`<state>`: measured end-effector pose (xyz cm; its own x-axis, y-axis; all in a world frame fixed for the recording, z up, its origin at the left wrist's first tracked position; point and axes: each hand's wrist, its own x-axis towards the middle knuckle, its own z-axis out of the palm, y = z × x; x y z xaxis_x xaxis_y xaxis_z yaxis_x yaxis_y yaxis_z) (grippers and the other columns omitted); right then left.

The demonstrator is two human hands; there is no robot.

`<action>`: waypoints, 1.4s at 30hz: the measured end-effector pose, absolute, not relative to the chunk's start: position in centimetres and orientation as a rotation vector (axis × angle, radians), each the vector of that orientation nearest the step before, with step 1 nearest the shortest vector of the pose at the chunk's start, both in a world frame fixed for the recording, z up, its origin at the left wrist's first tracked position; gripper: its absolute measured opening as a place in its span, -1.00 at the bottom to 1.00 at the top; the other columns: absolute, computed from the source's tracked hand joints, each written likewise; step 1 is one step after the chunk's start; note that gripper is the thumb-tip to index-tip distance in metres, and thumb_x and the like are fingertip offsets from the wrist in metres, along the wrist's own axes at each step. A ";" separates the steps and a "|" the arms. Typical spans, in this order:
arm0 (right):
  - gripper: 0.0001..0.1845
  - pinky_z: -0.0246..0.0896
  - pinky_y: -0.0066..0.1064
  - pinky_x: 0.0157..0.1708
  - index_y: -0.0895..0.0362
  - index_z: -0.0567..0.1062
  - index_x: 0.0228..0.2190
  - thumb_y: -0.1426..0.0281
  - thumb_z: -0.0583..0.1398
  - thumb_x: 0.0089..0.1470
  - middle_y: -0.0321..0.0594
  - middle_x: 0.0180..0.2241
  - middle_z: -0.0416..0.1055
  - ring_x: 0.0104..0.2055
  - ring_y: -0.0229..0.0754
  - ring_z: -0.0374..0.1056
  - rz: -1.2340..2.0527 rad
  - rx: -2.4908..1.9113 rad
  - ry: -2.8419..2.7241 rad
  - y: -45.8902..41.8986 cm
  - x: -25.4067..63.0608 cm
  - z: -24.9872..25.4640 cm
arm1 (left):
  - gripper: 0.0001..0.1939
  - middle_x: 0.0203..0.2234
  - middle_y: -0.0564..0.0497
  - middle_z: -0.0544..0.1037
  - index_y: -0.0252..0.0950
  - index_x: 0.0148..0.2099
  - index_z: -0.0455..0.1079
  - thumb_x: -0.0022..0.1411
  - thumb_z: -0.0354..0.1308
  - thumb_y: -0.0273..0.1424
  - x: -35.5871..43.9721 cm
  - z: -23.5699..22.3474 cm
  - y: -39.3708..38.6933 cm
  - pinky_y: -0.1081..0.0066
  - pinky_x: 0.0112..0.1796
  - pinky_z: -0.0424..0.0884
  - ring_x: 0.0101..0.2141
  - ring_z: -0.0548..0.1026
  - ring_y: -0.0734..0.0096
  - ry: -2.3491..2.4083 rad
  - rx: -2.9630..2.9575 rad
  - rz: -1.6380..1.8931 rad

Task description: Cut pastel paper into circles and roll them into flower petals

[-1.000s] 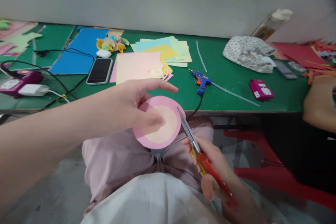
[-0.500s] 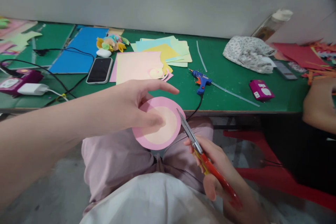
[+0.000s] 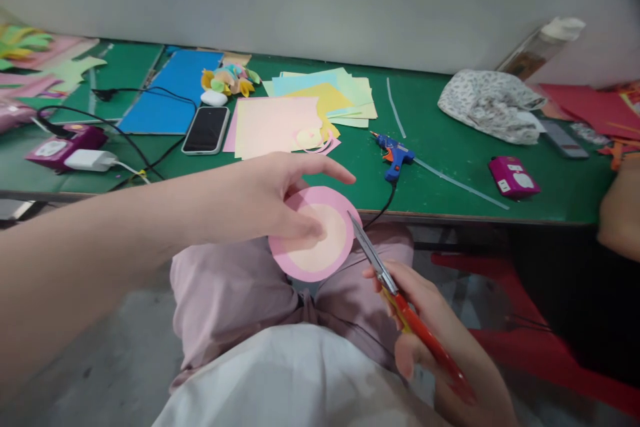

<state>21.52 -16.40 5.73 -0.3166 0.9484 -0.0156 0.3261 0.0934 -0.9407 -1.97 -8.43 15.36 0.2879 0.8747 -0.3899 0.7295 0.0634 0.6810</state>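
Observation:
My left hand [image 3: 287, 197] pinches a pink paper disc [image 3: 313, 270] that bears a smaller cream paper circle [image 3: 334, 237] on its face. The thumb presses on the cream circle, and the fingers behind the disc are partly hidden. In my right hand [image 3: 420, 307] is a pair of scissors [image 3: 377, 260] with orange-red and yellow handles. Its blade tips lie at the disc's right edge, and the blades look nearly closed. Both hands are held over my lap, in front of the table edge.
On the green table [image 3: 440, 140] lie paper sheets [image 3: 275, 123], a phone [image 3: 206, 129], a blue glue gun [image 3: 397, 155], a blue board [image 3: 165, 93] and purple sockets [image 3: 514, 177]. A patterned cloth [image 3: 487, 103] sits near a bottle [image 3: 543, 47]. Another person's arm [image 3: 620, 207] is at the right.
The whole view has shifted slightly, so the table and hands appear farther right. Hands, disc and scissors keep nearly the same positions relative to one another.

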 end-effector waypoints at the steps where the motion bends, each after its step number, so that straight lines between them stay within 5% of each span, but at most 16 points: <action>1: -0.48 0.47 -0.25 -0.27 -0.11 0.60 -0.22 -0.07 0.38 -0.23 -0.19 -0.36 0.53 -0.34 0.02 0.47 1.250 -1.242 -1.730 -16.7 21.5 6.1 | -0.41 -0.68 0.18 0.20 0.03 0.09 0.46 -0.04 0.26 -0.45 -1.9 15.3 -8.4 0.49 -0.61 0.07 -0.65 0.21 0.49 1.481 1.693 0.202; 4: -0.61 0.45 -0.30 -0.23 -0.08 0.56 -0.13 0.08 0.32 0.01 -0.19 -0.29 0.53 -0.32 -0.05 0.48 1.261 -1.343 -1.671 -18.1 21.7 6.9 | -0.41 -0.68 0.18 0.19 0.00 0.09 0.46 -0.04 0.25 -0.47 -1.9 15.0 -8.3 0.50 -0.59 0.06 -0.64 0.22 0.50 1.465 1.697 0.186; 10: -0.61 0.46 -0.37 -0.40 0.01 0.47 -0.07 0.26 0.32 0.04 -0.14 -0.18 0.48 -0.35 -0.13 0.51 1.484 -1.379 -1.393 -18.5 22.9 5.0 | -0.38 -0.66 0.18 0.20 -0.04 0.14 0.42 -0.03 0.21 -0.46 -1.9 13.4 -8.3 0.51 -0.58 0.06 -0.63 0.22 0.49 1.434 1.755 0.234; 16: -0.52 0.47 -0.26 -0.12 -0.05 0.31 -0.11 0.35 0.36 -0.06 -0.25 -0.06 0.33 -0.18 -0.18 0.50 1.231 -1.185 -1.099 -15.2 19.0 4.2 | -0.14 -0.53 0.13 0.43 0.00 0.40 0.03 0.06 0.17 -0.43 -0.7 11.8 -8.4 0.51 -0.51 0.21 -0.49 0.39 0.38 1.161 1.761 0.062; 20: -0.47 0.39 -0.43 -0.19 -0.05 0.33 -0.07 0.44 0.36 -0.07 -0.31 -0.15 0.33 -0.23 -0.29 0.40 1.294 -1.156 -1.139 -14.7 17.0 4.0 | -0.19 -0.32 0.06 0.59 0.08 0.42 -0.10 0.19 0.06 -0.42 -0.3 10.9 -8.3 0.47 -0.44 0.29 -0.37 0.51 0.30 1.060 1.791 0.056; 23: -0.49 0.34 -0.47 -0.23 -0.05 0.33 -0.07 0.42 0.34 -0.05 -0.33 -0.21 0.29 -0.24 -0.29 0.35 1.240 -1.170 -1.080 -15.1 16.5 3.0 | -0.21 -0.35 0.08 0.57 0.06 0.40 -0.04 0.17 0.08 -0.41 -0.1 10.7 -8.4 0.46 -0.43 0.29 -0.37 0.49 0.31 1.074 1.851 0.068; 29: -0.46 0.35 -0.43 -0.22 -0.02 0.31 -0.06 0.43 0.33 -0.10 -0.32 -0.19 0.26 -0.23 -0.28 0.36 1.200 -1.196 -0.871 -14.9 15.7 1.7 | -0.18 -0.62 0.23 0.22 -0.13 0.39 0.03 0.11 0.20 -0.45 0.1 8.9 -10.2 0.52 -0.53 0.16 -0.57 0.22 0.51 1.288 1.576 0.514; 34: -0.46 0.38 -0.45 -0.29 -0.06 0.32 -0.07 0.44 0.31 -0.12 -0.36 -0.20 0.29 -0.29 -0.30 0.39 1.141 -1.165 -0.799 -14.3 15.4 1.1 | -0.01 -0.42 0.10 0.55 -0.19 0.40 -0.06 0.02 0.37 -0.37 1.0 4.9 -12.6 0.46 -0.34 0.45 -0.41 0.49 0.46 1.252 0.966 0.909; 42: -0.47 0.39 -0.43 -0.31 -0.09 0.38 -0.09 0.47 0.34 -0.13 -0.37 -0.22 0.30 -0.32 -0.31 0.39 1.125 -1.151 -0.820 -14.3 15.2 0.2 | -0.21 -0.56 0.13 0.56 -0.25 0.26 0.27 -0.04 0.39 -0.42 2.5 3.3 -13.2 0.53 -0.45 0.46 -0.54 0.48 0.51 1.278 0.862 1.138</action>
